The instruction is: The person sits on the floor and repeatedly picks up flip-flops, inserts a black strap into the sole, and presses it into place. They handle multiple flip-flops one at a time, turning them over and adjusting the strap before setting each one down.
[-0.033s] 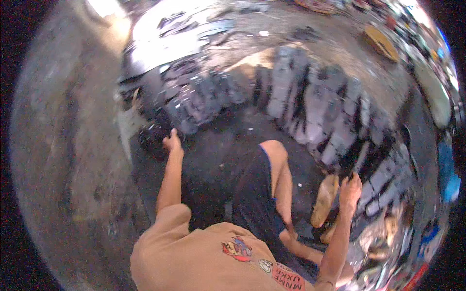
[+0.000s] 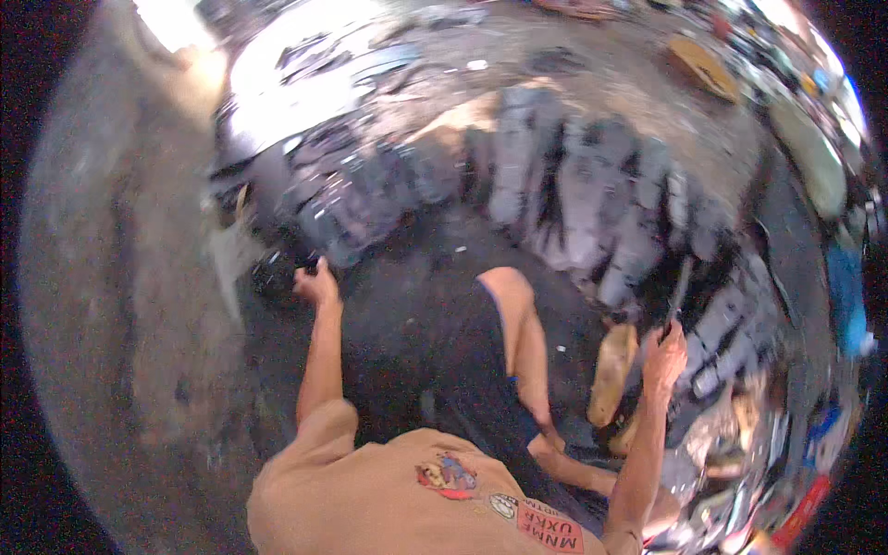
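My right hand (image 2: 666,358) is closed round the handle of a knife-like tool with a long, narrow grey blade (image 2: 683,287) pointing away from me. Just left of that hand lies a tan, foot-shaped piece (image 2: 612,377). My left hand (image 2: 318,283) reaches out at the left with thumb and finger apart, beside a heap of small, shiny black pieces (image 2: 274,274). Blur hides whether it touches any of them. Long, dark grey, sole-shaped pieces (image 2: 578,176) stand side by side in a curved row ahead of me, with more (image 2: 356,208) toward the left.
Dark sheeting (image 2: 398,296) covers the ground around my bent leg (image 2: 518,314). More grey pieces (image 2: 731,338) lie right of my right hand. Beyond the row are bright sheets (image 2: 296,69) and a yellow-tan piece (image 2: 703,69). Mixed clutter, including a blue item (image 2: 846,301), lines the right side.
The view has shifted slightly, so the surroundings sit a little further left. My left thumb and finger look more spread. The blade in my right hand points more upright in the picture.
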Motion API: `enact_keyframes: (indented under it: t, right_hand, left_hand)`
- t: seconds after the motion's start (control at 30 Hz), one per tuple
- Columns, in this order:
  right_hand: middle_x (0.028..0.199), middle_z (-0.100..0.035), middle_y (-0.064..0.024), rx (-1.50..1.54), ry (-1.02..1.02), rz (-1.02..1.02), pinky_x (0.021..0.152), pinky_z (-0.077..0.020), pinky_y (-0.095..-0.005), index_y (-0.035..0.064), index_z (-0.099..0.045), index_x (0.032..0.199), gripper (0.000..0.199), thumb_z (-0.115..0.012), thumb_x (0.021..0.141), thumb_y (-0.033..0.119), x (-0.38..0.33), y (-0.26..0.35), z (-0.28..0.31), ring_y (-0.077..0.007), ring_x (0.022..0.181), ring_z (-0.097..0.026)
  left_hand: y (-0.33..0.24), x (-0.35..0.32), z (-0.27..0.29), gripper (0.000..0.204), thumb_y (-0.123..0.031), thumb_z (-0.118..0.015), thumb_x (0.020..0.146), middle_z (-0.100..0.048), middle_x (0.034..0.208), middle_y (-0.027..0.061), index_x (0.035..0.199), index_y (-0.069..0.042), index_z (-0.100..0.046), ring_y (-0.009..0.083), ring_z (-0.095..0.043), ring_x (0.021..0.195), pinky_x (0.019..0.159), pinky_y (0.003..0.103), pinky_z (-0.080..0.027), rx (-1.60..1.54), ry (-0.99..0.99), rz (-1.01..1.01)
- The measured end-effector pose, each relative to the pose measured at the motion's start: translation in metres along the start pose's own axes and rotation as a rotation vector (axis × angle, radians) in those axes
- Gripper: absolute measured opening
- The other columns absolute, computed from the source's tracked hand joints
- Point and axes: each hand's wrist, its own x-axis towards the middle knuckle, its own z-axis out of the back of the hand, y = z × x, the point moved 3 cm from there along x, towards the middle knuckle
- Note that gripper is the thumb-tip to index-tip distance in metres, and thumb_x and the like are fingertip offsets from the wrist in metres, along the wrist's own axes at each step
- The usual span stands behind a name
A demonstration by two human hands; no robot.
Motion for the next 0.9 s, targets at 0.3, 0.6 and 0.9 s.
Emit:
enact_keyframes:
  t: [0.3,0.6,0.9]
  right_hand:
    - [0.099,-0.066,0.0032,1.216,-0.175,-0.507,0.075,-0.0521,-0.0268,0.0028,-0.071,0.123,0.026,-0.074,0.106,0.022,-0.093,0.092,0.124,-0.0083,0.085,-0.059]
    - [0.12,-0.074,-0.0133,0.968,-0.359,-0.227,0.101,-0.0573,-0.0432,0.0017,-0.064,0.133,0.047,-0.083,0.09,0.006,-0.123,0.098,0.202,-0.0304,0.117,-0.072]
    - [0.119,-0.078,-0.0157,0.679,-0.351,0.035,0.101,-0.0623,-0.0429,0.002,-0.075,0.112,0.048,-0.085,0.066,-0.005,-0.137,0.094,0.255,-0.0329,0.115,-0.077]
  left_hand:
    - [-0.324,-0.404,0.04,0.097,0.001,-0.072,0.094,-0.045,0.166,0.0174,0.174,-0.011,-0.019,0.0287,-0.05,0.148,0.116,0.049,-0.05,-0.907,1.655,-0.242]
    - [-0.359,-0.495,0.113,0.025,0.003,-0.067,0.103,-0.067,0.141,0.0211,0.126,-0.004,-0.063,0.0352,-0.066,0.133,0.115,0.048,-0.052,-0.842,1.88,-1.244]
    - [-0.352,-0.516,0.146,0.042,0.015,-0.076,0.083,-0.07,0.136,0.0225,0.118,-0.005,-0.062,0.0433,-0.068,0.132,0.119,0.062,-0.047,-1.044,1.903,-1.274]
